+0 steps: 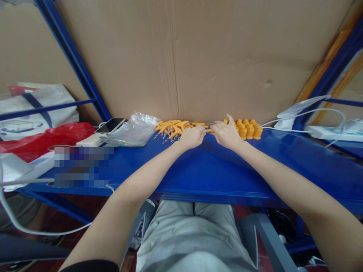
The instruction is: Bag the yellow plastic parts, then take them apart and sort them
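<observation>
Orange plastic pieces (176,127): loose heap at the blue table's (215,170) far edge, against the cardboard wall (198,56). Left hand (193,136) on them, fingers curled; grip indiscernible. Right hand (226,133) beside stacked orange parts (249,129), fingers spread. Clear plastic bag (133,130) and phone (110,125) lie left.

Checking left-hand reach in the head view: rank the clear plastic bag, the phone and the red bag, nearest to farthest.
From the left hand:
1. Clear plastic bag, just to its left.
2. Phone, further left, beyond the bag.
3. Red bag, at the bench's far left end.
</observation>
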The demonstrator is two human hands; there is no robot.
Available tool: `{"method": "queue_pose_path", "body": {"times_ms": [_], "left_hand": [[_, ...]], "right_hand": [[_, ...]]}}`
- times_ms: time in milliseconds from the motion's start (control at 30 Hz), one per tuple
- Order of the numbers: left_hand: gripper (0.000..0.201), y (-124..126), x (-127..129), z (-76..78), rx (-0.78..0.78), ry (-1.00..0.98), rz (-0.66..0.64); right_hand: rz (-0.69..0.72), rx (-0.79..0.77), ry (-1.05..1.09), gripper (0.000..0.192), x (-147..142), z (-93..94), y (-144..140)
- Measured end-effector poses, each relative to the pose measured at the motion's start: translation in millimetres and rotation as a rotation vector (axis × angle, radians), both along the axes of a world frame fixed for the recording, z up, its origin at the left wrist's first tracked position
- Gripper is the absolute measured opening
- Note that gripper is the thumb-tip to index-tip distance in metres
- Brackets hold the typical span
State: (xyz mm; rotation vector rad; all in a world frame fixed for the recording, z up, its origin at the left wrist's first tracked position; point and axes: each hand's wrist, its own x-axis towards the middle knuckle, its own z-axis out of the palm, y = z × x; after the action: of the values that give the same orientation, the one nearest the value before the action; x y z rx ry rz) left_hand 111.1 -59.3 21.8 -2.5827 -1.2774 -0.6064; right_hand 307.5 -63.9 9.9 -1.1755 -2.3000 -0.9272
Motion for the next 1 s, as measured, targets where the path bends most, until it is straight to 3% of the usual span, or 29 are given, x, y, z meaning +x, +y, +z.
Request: {"method": "queue_pose_path", "body": {"times_ms": [400, 667, 1000], "left_hand": [[0.035, 11, -5, -6.0, 0.275, 0.16, -0.09], [0.035, 13, -7, -0.4, 0.311, 0.189, -0.151], [0.035, 11, -5, 0.2, 0.285, 0.16, -0.108]], "right_hand": [[-0.113, -0.24, 0.045, 0.027, -4, -0.8, -4], [-0.122, -0.204, 0.059, 0.021, -4, 1.5, -6], [-0.106, -0.174, 0.04, 0.021, -5, 1.6, -5]]}}
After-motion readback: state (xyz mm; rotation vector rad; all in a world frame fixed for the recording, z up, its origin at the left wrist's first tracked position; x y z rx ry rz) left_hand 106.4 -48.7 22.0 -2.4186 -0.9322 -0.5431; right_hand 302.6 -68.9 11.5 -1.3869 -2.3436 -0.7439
